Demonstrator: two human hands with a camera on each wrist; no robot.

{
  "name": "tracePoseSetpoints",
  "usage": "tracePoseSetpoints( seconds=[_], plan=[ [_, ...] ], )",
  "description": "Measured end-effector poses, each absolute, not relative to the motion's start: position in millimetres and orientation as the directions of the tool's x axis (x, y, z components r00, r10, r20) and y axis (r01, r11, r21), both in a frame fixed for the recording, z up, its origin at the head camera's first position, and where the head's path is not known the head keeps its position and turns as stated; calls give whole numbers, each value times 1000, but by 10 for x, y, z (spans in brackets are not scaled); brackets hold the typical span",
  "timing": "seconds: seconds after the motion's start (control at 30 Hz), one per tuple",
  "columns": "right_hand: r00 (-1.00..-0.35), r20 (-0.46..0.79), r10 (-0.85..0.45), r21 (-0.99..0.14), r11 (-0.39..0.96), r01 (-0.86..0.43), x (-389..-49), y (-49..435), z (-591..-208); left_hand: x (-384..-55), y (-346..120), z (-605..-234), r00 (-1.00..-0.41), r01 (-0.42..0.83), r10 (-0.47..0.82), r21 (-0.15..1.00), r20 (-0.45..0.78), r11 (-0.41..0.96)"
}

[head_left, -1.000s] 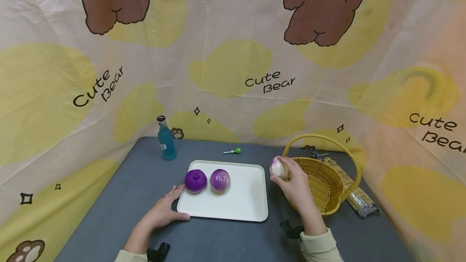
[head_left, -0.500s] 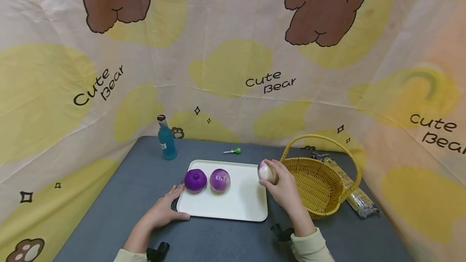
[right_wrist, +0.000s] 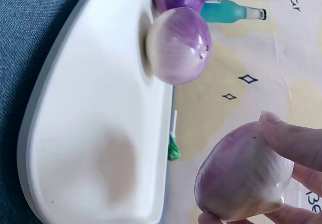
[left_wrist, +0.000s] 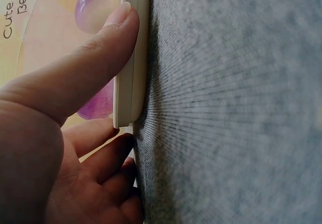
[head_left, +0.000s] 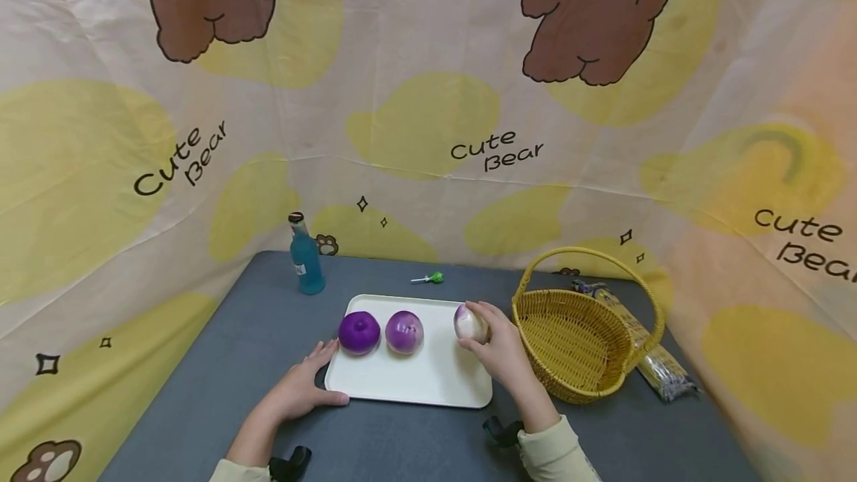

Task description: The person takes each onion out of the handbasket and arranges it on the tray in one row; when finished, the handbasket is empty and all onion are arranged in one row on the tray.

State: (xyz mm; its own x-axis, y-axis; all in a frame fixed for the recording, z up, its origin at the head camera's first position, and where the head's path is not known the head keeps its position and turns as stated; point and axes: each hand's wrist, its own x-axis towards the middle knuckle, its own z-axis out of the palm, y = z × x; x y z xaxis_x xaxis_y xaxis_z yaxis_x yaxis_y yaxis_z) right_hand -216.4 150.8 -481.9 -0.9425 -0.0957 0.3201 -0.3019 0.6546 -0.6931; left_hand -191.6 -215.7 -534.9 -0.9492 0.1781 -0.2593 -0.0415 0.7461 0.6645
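Observation:
My right hand [head_left: 501, 344] grips a purple-and-white onion [head_left: 470, 324] between thumb and fingers, over the right part of the white tray [head_left: 408, 381]. In the right wrist view the held onion [right_wrist: 244, 176] is raised, and a shadow falls on the tray. Side by side on the tray's left half sit a deep purple onion [head_left: 359, 333] and a paler purple onion [head_left: 405, 332]. My left hand [head_left: 303, 387] is spread around the tray's near left corner. The left wrist view shows its thumb [left_wrist: 108, 45] against the tray rim [left_wrist: 132, 73] and fingers beside the other edge.
A yellow wicker basket [head_left: 576, 385] with a tall handle stands right of the tray, a long plastic-wrapped packet [head_left: 663, 367] behind it. At the back are a blue bottle [head_left: 307, 266] and a green lollipop [head_left: 437, 277]. A printed cloth [head_left: 415, 125] hangs behind the grey table [head_left: 402, 445].
My right hand has carried the onion leftward, from beside the basket to above the tray's right side. The left hand and the tray have stayed in place.

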Motion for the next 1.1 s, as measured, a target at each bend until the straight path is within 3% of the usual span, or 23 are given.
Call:
tracePoseSetpoints(
  seconds=[1.1],
  plan=[
    [-946,265,-190,-692,645,-323,-2427,1244,-5217,-1920,-2151,-5354,-950,-56,165,662,-266,747]
  ],
)
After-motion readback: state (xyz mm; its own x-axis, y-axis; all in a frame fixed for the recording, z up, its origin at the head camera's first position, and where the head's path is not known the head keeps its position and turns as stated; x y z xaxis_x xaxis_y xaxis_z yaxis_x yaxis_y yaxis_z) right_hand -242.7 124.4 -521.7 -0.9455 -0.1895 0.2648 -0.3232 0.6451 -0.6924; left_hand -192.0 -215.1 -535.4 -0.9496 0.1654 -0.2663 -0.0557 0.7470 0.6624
